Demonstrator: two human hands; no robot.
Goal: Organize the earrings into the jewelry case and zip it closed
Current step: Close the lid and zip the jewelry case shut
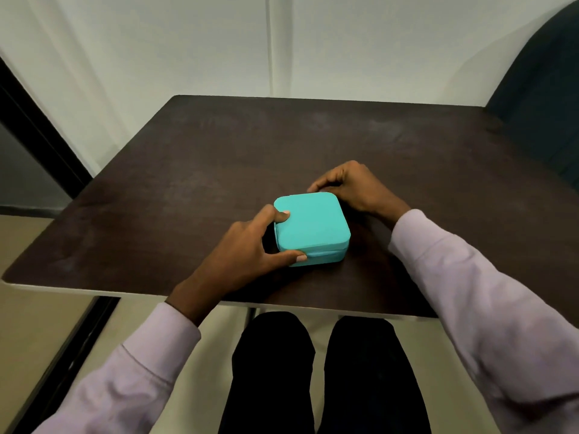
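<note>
A teal square jewelry case (313, 227) lies with its lid down on the dark table (219, 158), near the front edge. My left hand (250, 249) grips its left side, a fingertip on the lid and the thumb against the front left corner. My right hand (347, 186) is at the case's far right corner with its fingers curled and pinched at the zipper line; the zipper pull itself is hidden under the fingers. No earrings are in sight.
A dark green chair back (545, 76) stands beyond the table's far right corner. A pale wall runs behind the table, with a black frame (34, 126) at the left. My legs (319, 371) are under the front edge.
</note>
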